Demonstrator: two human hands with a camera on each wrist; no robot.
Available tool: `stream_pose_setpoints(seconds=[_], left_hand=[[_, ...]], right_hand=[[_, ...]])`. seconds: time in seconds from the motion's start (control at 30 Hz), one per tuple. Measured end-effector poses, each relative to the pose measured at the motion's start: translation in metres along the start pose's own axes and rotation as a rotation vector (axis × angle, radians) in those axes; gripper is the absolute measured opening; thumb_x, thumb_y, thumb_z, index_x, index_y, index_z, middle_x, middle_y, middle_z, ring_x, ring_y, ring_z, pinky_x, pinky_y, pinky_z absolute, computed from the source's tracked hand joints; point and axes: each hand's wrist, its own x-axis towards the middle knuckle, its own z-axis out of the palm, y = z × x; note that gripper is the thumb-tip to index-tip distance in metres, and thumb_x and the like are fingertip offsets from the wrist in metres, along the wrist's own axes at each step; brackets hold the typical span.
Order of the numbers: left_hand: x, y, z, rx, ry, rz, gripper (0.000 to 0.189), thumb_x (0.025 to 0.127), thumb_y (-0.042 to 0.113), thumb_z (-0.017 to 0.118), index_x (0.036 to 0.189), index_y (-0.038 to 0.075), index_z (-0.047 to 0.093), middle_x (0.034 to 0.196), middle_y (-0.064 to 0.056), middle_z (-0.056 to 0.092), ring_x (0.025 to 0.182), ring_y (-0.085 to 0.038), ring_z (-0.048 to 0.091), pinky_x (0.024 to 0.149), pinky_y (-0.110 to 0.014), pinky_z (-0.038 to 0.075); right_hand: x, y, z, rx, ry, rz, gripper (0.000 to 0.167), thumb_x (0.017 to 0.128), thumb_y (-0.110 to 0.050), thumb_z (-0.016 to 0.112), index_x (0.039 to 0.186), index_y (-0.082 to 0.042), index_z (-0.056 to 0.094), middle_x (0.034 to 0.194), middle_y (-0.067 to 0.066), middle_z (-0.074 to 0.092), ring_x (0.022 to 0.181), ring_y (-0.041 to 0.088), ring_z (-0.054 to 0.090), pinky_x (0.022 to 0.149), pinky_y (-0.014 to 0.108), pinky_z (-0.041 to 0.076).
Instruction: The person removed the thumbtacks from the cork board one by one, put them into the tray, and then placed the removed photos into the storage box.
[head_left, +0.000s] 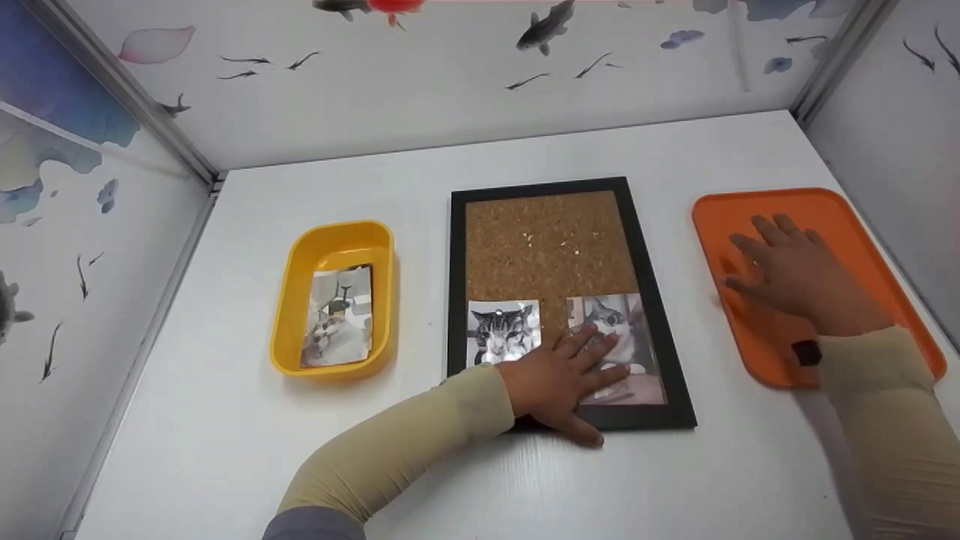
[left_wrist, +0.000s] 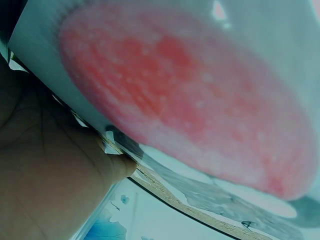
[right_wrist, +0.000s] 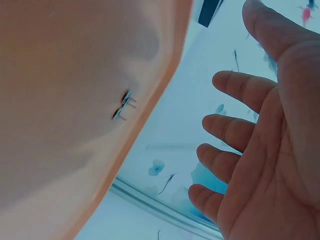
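"Right sleeve [head_left: 881, 405] nearest, head view: progress?"
"On the corkboard [head_left: 547, 262], left photo [head_left: 504, 334] looks pinned; right photo [head_left: 636, 349], under spread left hand [head_left: 562, 382], perhaps not. Another photo [head_left: 337, 315] waits left of it."
"Left wrist?"
"Palm, cork."
"Right wrist?"
"Right hand [right_wrist: 280, 155] wide, empty; pins [right_wrist: 126, 97] near."

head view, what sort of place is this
Likely a small booth for tabletop work: printed panels stand on three sides of a white table, which holds a framed corkboard, a yellow tub and an orange tray.
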Motion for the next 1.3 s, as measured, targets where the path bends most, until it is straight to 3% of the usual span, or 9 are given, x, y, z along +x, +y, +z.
stream_pose_setpoints(seconds=[0.5,1.0,1.3], left_hand=[[-0.001,0.0,-0.002,0.012,-0.012,0.001,0.101,0.083,0.086,0.034,0.159,0.033,-0.006,0.165,-0.003,-0.016,0.15,-0.029,-0.014,0.119,-0.052,0.005],[0.001,0.001,-0.003,0.014,-0.028,-0.013,0.1,0.082,0.088,0.032,0.158,0.037,-0.008,0.165,-0.001,-0.018,0.15,-0.027,-0.017,0.12,-0.051,0.005],[0.0,0.002,-0.001,0.02,-0.012,-0.01,0.101,0.081,0.089,0.031,0.158,0.037,-0.008,0.165,-0.002,-0.017,0.15,-0.028,-0.016,0.119,-0.052,0.005]], right_hand=[[0.012,-0.04,0.008,-0.08,0.059,-0.105,0.073,0.091,-0.044,0.069,0.147,-0.002,0.046,0.155,0.031,0.028,0.142,0.051,0.02,0.111,0.068,0.018],[0.02,-0.071,0.014,-0.116,0.041,-0.195,0.069,0.093,-0.048,0.066,0.147,-0.008,0.048,0.157,0.024,0.029,0.147,0.044,0.017,0.112,0.065,0.018],[0.022,-0.092,0.021,-0.112,0.049,-0.242,0.062,0.092,-0.046,0.067,0.141,-0.008,0.056,0.154,0.023,0.037,0.144,0.044,0.025,0.113,0.063,0.02]])
